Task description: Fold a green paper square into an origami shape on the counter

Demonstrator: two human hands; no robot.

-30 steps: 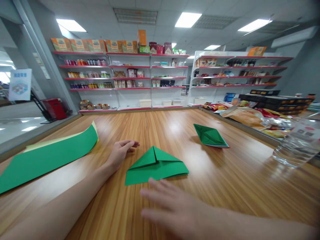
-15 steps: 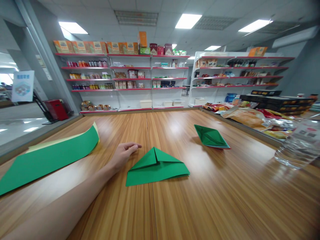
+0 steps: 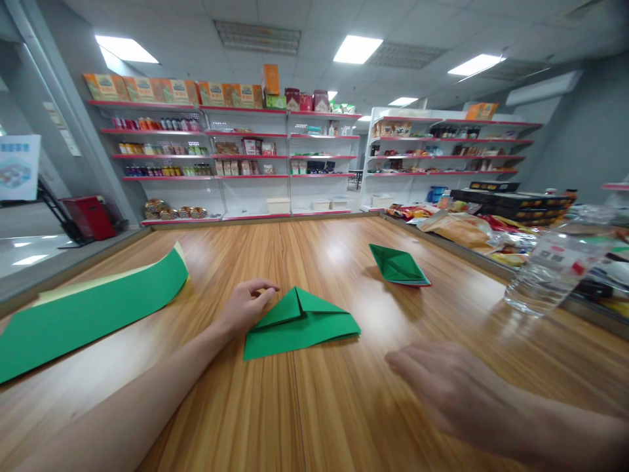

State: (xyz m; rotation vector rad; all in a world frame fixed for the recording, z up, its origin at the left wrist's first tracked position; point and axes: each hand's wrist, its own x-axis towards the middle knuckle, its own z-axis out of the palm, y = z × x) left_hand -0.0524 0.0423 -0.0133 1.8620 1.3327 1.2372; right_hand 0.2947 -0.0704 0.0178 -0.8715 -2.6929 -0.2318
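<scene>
A green sheet of paper (image 3: 309, 331), folded so its top edge forms a peak with two triangular flaps, lies on the wooden table in front of me. Beside its left slope rests my left hand (image 3: 247, 305), thumb and bent forefinger a little apart and nothing between them; whether the hand touches the paper I cannot tell. My right hand (image 3: 442, 380) is over the table to the right of the folded paper, apart from it. Motion blurs its fingers, and I see nothing in it. Farther back sits a green folded paper boat (image 3: 399, 265).
A stack of green and yellow paper (image 3: 98, 311) curls up at the far left. On the right stand a clear water bottle (image 3: 550, 265) and snack packets (image 3: 457, 229) by the table's raised edge (image 3: 472, 265). Stocked shelves (image 3: 250, 177) line the back.
My right hand has come into view from the right. The left hand has turned slightly, its fingers closer to the folded paper. The whole view has shifted a little to the right.
</scene>
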